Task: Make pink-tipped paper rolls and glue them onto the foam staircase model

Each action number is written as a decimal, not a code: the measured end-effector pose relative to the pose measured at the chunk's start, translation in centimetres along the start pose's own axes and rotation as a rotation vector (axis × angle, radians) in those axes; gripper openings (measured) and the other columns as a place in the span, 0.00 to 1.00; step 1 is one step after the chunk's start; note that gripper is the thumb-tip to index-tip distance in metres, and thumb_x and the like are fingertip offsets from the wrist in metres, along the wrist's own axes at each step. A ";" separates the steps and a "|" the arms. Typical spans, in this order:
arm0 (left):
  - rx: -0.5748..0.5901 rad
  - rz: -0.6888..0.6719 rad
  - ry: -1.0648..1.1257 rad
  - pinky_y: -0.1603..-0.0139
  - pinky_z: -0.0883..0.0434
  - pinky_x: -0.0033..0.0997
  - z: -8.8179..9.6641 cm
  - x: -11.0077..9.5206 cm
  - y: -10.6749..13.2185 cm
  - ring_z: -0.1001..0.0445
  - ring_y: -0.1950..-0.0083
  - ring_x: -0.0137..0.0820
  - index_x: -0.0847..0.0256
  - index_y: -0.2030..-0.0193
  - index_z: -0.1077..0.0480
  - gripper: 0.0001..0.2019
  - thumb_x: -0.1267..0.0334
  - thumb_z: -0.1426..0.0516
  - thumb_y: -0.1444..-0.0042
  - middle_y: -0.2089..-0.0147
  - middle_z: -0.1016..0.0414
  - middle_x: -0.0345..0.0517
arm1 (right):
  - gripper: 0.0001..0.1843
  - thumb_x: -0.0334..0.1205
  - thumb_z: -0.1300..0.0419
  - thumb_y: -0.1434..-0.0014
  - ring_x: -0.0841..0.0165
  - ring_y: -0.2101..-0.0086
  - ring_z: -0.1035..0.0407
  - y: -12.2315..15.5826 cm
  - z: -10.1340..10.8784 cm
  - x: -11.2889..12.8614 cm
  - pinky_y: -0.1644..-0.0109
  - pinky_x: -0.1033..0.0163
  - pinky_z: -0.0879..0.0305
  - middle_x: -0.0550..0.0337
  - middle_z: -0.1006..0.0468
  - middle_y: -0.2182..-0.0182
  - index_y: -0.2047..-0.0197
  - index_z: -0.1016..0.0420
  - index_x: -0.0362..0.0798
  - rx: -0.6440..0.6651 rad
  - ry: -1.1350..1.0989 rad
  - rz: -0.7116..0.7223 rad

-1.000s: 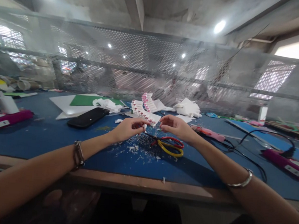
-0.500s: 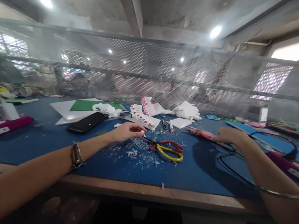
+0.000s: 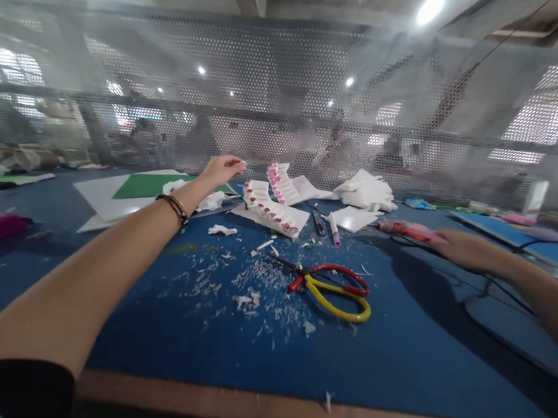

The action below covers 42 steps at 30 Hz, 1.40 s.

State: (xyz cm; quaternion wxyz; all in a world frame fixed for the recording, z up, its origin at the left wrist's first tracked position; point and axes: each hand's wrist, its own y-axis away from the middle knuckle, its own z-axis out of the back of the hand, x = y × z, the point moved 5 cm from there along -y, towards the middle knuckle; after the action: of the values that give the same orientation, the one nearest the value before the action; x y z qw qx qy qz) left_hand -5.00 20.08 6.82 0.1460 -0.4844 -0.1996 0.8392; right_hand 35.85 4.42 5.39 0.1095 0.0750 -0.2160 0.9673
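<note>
My left hand (image 3: pixel 221 171) is raised above the back of the blue table, thumb and fingers pinched on a small white piece (image 3: pixel 242 166) that is mostly hidden. Just right of it stand folded white paper strips (image 3: pixel 274 212) with pink and dark red petal-like bits along their edges. My right hand (image 3: pixel 461 248) closes around the red-pink handle of a corded tool that looks like a soldering iron (image 3: pixel 409 231); its tip points left. Between the hands lie scissors (image 3: pixel 335 290) with one red and one yellow handle, slightly open, touched by neither hand.
White paper scraps (image 3: pixel 248 301) litter the table (image 3: pixel 169 347). Near the paper strips are a white marker (image 3: pixel 334 229), a dark slim tool (image 3: pixel 318 223) and a white tissue stack (image 3: pixel 366 192). Green sheet (image 3: pixel 144 185) lies left; a black cord trails right. A perforated metal screen (image 3: pixel 267 77) stands behind.
My left hand has lifted from beside the scissors' tips up and away toward the paper strips. My right hand keeps hold of the pink tool. The view has tilted down, and the phone is now hidden.
</note>
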 end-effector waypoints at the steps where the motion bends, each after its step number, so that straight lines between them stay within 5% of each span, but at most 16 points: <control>1: 0.028 -0.009 0.002 0.62 0.34 0.28 -0.4 0.0 -0.5 0.29 0.60 0.32 0.64 0.62 0.31 0.14 0.57 0.47 0.52 0.61 0.25 0.49 | 0.12 0.38 0.49 0.48 0.68 0.72 0.31 -0.1 -0.1 0.0 0.66 0.66 0.41 0.54 0.24 0.75 0.81 0.32 0.50 0.053 0.005 0.006; 3: 0.137 -0.035 0.013 0.61 0.34 0.27 -1.5 -0.4 -1.0 0.30 0.59 0.31 0.63 0.63 0.30 0.15 0.56 0.45 0.55 0.61 0.25 0.46 | 0.10 0.37 0.50 0.49 0.62 0.69 0.31 -0.4 -0.1 0.0 0.64 0.62 0.41 0.48 0.25 0.72 0.80 0.36 0.49 0.149 0.032 -0.016; 9: 0.486 -0.023 0.007 0.69 0.35 0.24 -4.0 -0.4 -0.5 0.31 0.71 0.26 0.62 0.66 0.28 0.15 0.56 0.41 0.60 0.70 0.25 0.41 | 0.09 0.44 0.51 0.49 0.58 0.69 0.32 -0.8 0.9 1.6 0.66 0.59 0.40 0.46 0.27 0.70 0.74 0.41 0.48 0.141 -0.013 -0.105; 13: 0.561 0.059 -0.003 0.78 0.39 0.22 -4.7 0.0 0.2 0.37 0.79 0.23 0.62 0.65 0.30 0.14 0.54 0.45 0.56 0.75 0.30 0.39 | 0.10 0.46 0.50 0.51 0.60 0.74 0.33 -1.9 1.0 3.1 0.70 0.59 0.43 0.48 0.28 0.73 0.72 0.41 0.49 0.032 -0.024 -0.030; 20: 0.634 0.191 -0.020 0.80 0.42 0.20 -5.3 -2.0 3.5 0.38 0.78 0.23 0.63 0.66 0.31 0.14 0.54 0.46 0.54 0.72 0.31 0.42 | 0.18 0.57 0.52 0.54 0.67 0.81 0.41 -4.3 0.9 6.4 0.77 0.62 0.50 0.56 0.34 0.83 0.77 0.43 0.50 0.004 -0.102 0.090; 24: 0.563 0.060 -0.013 0.71 0.38 0.23 -4.4 -3.2 4.3 0.34 0.71 0.27 0.64 0.67 0.31 0.14 0.55 0.47 0.52 0.70 0.30 0.43 | 0.22 0.63 0.54 0.57 0.68 0.83 0.44 -4.8 0.9 8.0 0.78 0.63 0.53 0.58 0.37 0.84 0.79 0.46 0.50 -0.039 -0.148 0.146; 29: 0.308 -0.083 0.098 0.62 0.38 0.26 -2.1 -3.8 2.7 0.33 0.66 0.27 0.63 0.68 0.30 0.11 0.57 0.45 0.54 0.67 0.28 0.43 | 0.20 0.60 0.54 0.52 0.69 0.82 0.44 -5.0 0.6 11.2 0.78 0.65 0.53 0.61 0.38 0.83 0.77 0.45 0.50 -0.117 -0.177 0.236; 34: 0.255 0.024 0.543 0.70 0.38 0.21 -1.6 -2.5 2.6 0.36 0.74 0.21 0.61 0.63 0.30 0.14 0.57 0.41 0.56 0.71 0.30 0.38 | 0.19 0.57 0.54 0.48 0.72 0.80 0.45 -4.7 -0.3 14.2 0.76 0.66 0.52 0.64 0.40 0.82 0.76 0.46 0.49 -0.159 -0.218 0.344; 42: 0.174 0.173 0.805 0.72 0.37 0.16 -2.6 -2.3 3.3 0.35 0.76 0.17 0.64 0.67 0.29 0.07 0.64 0.43 0.52 0.77 0.31 0.36 | 0.20 0.60 0.54 0.50 0.71 0.83 0.47 -3.4 1.6 14.1 0.78 0.65 0.52 0.64 0.41 0.84 0.77 0.46 0.51 -0.306 -0.220 0.362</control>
State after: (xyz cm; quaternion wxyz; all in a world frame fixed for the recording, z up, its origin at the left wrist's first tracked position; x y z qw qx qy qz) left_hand -1.79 16.71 5.79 0.1816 -0.7744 -0.0134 0.6059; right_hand 23.22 9.25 10.87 -0.0794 0.1222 -0.3805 0.9132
